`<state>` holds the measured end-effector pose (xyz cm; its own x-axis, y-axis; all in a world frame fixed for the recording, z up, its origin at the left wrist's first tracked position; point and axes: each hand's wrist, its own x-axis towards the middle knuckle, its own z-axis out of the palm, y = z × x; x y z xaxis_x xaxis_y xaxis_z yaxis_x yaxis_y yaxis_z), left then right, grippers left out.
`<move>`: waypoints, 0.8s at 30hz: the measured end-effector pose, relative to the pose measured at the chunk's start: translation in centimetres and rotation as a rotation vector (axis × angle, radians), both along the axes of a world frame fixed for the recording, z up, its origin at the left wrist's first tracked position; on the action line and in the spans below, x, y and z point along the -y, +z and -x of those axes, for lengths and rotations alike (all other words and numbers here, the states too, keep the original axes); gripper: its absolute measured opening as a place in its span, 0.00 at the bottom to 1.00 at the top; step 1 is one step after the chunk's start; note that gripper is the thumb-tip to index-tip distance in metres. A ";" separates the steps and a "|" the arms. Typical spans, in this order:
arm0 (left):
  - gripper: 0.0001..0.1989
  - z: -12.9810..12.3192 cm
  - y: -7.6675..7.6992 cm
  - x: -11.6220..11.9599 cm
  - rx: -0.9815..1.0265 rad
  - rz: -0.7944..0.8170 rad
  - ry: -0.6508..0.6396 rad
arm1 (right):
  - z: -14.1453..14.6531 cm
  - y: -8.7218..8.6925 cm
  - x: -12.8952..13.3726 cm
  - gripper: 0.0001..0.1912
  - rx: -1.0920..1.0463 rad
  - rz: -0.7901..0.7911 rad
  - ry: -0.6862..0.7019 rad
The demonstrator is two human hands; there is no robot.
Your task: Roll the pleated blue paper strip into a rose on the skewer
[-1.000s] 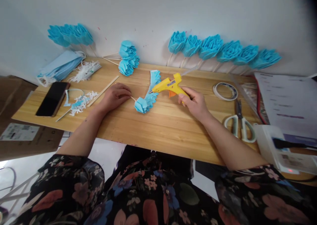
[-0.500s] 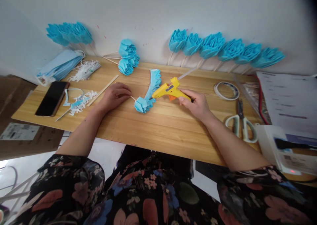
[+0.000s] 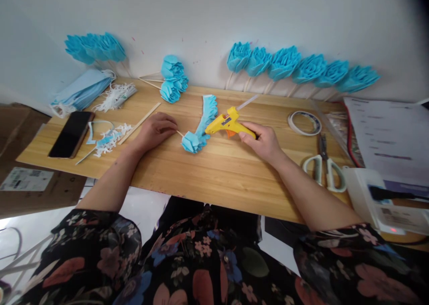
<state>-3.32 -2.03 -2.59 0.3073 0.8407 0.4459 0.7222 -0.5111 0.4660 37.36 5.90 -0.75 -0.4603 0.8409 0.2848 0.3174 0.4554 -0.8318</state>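
From where I stand, I see a small blue flower lying on the wooden table, in front of the person and between the two hands. Its head is light blue, with smooth, folded petals that look like soft paper or cloth. From the head a long blue strip runs away toward the wall; one edge of it is cut in ruffled points, the other is rather plain, and its far end is pale. A thin, light-coloured stick comes out at the flower's left side. The left hand rests on the table with fingers closed together, and they pinch the end of this stick. The right hand is wrapped around the handle of a yellow glue gun, which has an orange trigger and a clear rod at its back. Its nose is at the strip, close to the flower; whether it touches, I cannot tell.
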 end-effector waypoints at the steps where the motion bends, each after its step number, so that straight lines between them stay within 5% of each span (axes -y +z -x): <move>1: 0.18 0.0 0.0 0.0 0.002 -0.003 -0.003 | 0.0 0.2 0.0 0.21 -0.023 0.027 -0.014; 7: 0.19 0.0 0.0 -0.1 -0.006 0.003 0.007 | -0.1 0.2 -0.4 0.23 -0.176 0.188 -0.098; 24: 0.19 0.0 0.1 0.0 -0.012 0.011 0.000 | -0.1 0.4 -0.1 0.21 -0.013 0.056 -0.048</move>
<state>-3.31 -2.07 -2.45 0.3122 0.8457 0.4328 0.7277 -0.5057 0.4633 37.45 5.98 -0.38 -0.4152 0.8769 0.2424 0.3267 0.3924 -0.8598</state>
